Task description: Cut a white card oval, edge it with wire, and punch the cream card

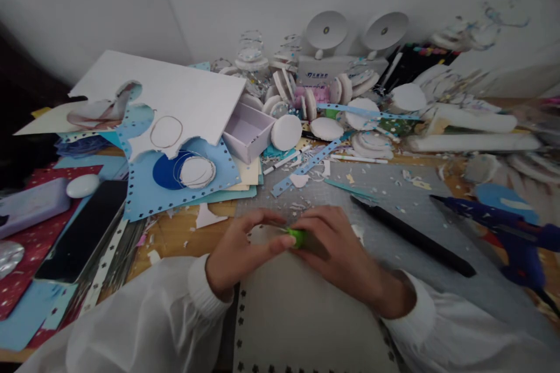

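My right hand is curled round a small bright green object, which is partly hidden by the fingers. My left hand reaches it from the other side, thumb tip against the green piece and index finger bent over toward it. Something thin and pale shows between the fingers, too small to make out. Both hands are above the far edge of a pale sheet of paper. Small flower-shaped holes run along the sheet's side and near edges.
Right of my hands lie a black pen-like tool and a blue glue gun on a grey cutting mat. At left are a phone and cut blue paper. White discs and a lilac box crowd the back.
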